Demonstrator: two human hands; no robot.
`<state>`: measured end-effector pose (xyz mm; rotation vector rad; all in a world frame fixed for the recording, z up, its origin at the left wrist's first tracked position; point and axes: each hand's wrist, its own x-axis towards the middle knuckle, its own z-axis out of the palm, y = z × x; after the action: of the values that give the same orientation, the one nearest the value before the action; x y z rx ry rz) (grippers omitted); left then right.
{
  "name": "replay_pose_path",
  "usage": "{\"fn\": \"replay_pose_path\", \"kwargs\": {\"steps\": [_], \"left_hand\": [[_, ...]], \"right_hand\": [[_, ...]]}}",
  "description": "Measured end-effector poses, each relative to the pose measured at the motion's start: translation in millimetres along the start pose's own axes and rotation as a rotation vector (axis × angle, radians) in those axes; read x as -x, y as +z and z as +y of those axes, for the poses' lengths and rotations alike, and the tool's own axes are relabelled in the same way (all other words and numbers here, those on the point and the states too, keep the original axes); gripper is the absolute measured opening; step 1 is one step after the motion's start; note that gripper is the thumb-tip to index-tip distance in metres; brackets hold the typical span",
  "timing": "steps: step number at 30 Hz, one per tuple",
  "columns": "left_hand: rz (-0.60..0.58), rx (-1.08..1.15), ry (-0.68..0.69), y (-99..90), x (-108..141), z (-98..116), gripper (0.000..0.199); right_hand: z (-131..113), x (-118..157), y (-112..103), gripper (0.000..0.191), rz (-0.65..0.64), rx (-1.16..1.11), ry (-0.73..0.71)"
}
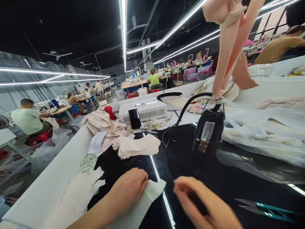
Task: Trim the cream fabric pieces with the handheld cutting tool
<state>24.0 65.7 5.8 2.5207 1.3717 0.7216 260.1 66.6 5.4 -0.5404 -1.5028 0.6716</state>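
My left hand [130, 189] is closed on a pale green fabric strip [152, 194]. One end of the strip pokes out past the fingers, and the rest runs down under the wrist. To its right, apart from the fabric, my right hand [205, 203] is slightly blurred, thumb and forefinger brought together in a pinch. Whether anything thin is between those fingertips cannot be made out. Thread snips [264, 210] with teal handles lie right of this hand. Stacked cream fabric pieces [138, 145] rest beyond my left hand, and more white fabric strips [78, 194] lie left of it.
A black machine [209, 127] with a cable stands ahead, pink ribbon [228, 47] hanging above it. Behind are a white box [143, 111], a phone [134, 119] and a visor [176, 99]. Plastic bags [259, 130] spread at right. A white ledge [47, 178] borders the left; people work beyond.
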Motion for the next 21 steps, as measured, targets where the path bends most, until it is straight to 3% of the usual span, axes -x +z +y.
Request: {"fn": "replay_pose_path", "kwargs": {"steps": [2, 4, 7, 14, 18, 21], "left_hand": [[0.069, 0.059, -0.065, -9.3, -15.4, -4.1, 0.014], [0.144, 0.134, -0.124, -19.0, -33.6, -10.6, 0.014], [0.254, 0.230, -0.217, -33.7, -59.4, -28.3, 0.014], [0.348, 0.344, -0.471, -64.4, -81.5, -90.2, 0.034], [0.305, 0.312, -0.590, -63.5, -78.4, -111.6, 0.035], [0.245, 0.281, -0.666, -54.3, -74.9, -119.1, 0.036]], "right_hand": [[9.1, 4.0, 11.5, 0.045, -0.155, 0.168, -0.050], [18.9, 1.1, 26.2, 0.046, -0.225, 0.196, -0.070], [35.9, -14.0, 44.1, 0.025, -0.334, 0.116, -0.033], [88.8, -87.2, 42.1, 0.017, -0.253, 0.350, 0.175], [115.1, -123.0, 41.0, 0.014, -0.274, 0.502, 0.264], [132.3, -133.1, 47.1, 0.024, -0.321, 0.588, 0.297]]}}
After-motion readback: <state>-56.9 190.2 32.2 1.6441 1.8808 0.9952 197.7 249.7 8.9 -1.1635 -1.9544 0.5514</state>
